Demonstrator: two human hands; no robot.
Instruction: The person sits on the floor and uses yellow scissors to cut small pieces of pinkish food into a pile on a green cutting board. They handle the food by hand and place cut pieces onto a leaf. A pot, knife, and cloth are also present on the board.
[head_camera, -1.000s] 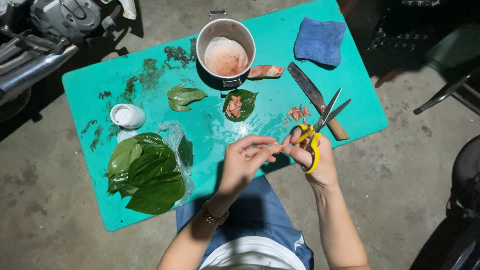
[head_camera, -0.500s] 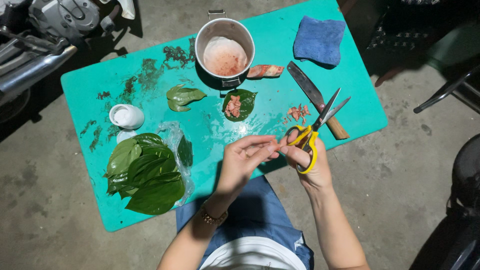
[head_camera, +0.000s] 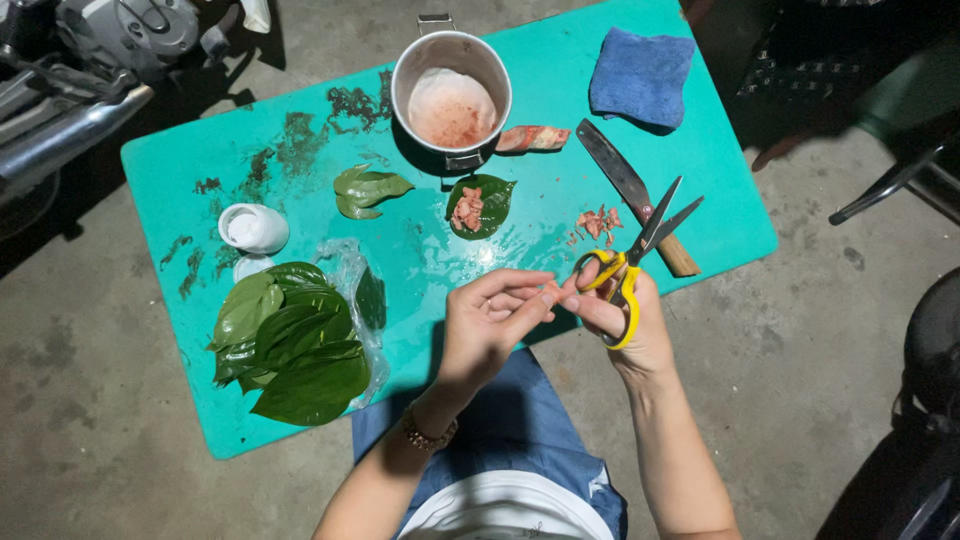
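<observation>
My right hand (head_camera: 630, 325) holds yellow-handled scissors (head_camera: 640, 250) with the blades parted, pointing up and to the right over the turquoise table (head_camera: 560, 120). My left hand (head_camera: 490, 325) meets it from the left, fingertips pinching a small bit of something at the right thumb; what it is I cannot tell. Just above lie small pink cut pieces (head_camera: 598, 222) and a green leaf with pink pieces on it (head_camera: 478, 205).
A metal pot (head_camera: 452, 92) with pinkish contents stands at the back, a pink chunk (head_camera: 532, 138) and a wooden-handled knife (head_camera: 632, 190) beside it. A blue cloth (head_camera: 640, 80), a folded leaf (head_camera: 365, 190), a white cup (head_camera: 254, 228) and a pile of green leaves (head_camera: 295, 345) also lie here.
Both hands have shifted slightly and the scissors have tilted a little; the fingertips stay together. Nothing on the table has moved.
</observation>
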